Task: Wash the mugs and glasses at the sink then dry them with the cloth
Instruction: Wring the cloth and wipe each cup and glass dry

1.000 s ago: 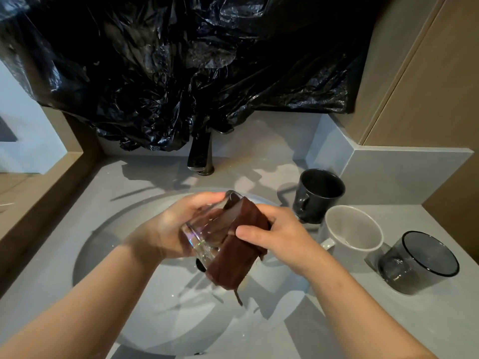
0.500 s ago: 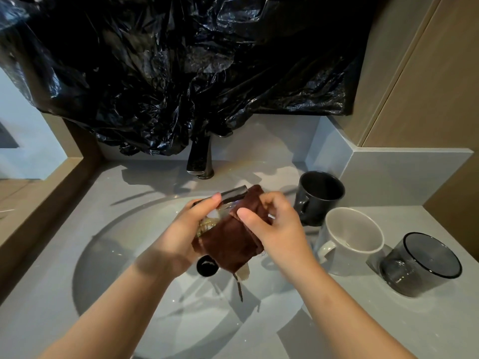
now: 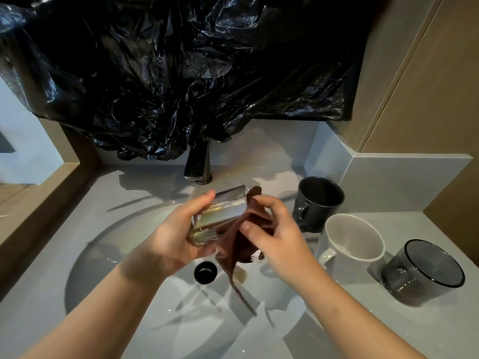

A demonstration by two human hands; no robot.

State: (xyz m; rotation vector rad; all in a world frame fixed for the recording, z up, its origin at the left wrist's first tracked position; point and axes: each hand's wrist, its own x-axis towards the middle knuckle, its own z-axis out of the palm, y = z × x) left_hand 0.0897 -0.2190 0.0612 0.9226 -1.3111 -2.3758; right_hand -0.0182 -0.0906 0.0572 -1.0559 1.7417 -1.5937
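Over the grey oval sink (image 3: 108, 255) my left hand (image 3: 176, 237) grips a clear square glass (image 3: 220, 216); my right hand (image 3: 277, 237) pinches brown cloth (image 3: 237, 246) against it. Right of the sink I see a black mug (image 3: 320, 203), white mug (image 3: 355, 246) and smoky tumbler (image 3: 425, 273).

Clear glass (image 3: 220, 216), tilted — brown cloth (image 3: 239, 244) draped against it.

Tap: dark metal tap (image 3: 197, 167), upright at the back of the worktop.
Plastic: crumpled glossy black plastic sheet (image 3: 181, 60), hanging above the tap, its lower edge draped over the tap's top.
Worktop: pale grey stone worktop (image 3: 108, 195), spreading to both sides of the tap.
Ledge: grey stepped ledge (image 3: 388, 174), right of the tap.
Panels: tan wood-look wall panels (image 3: 427, 86), above and right of the tap.
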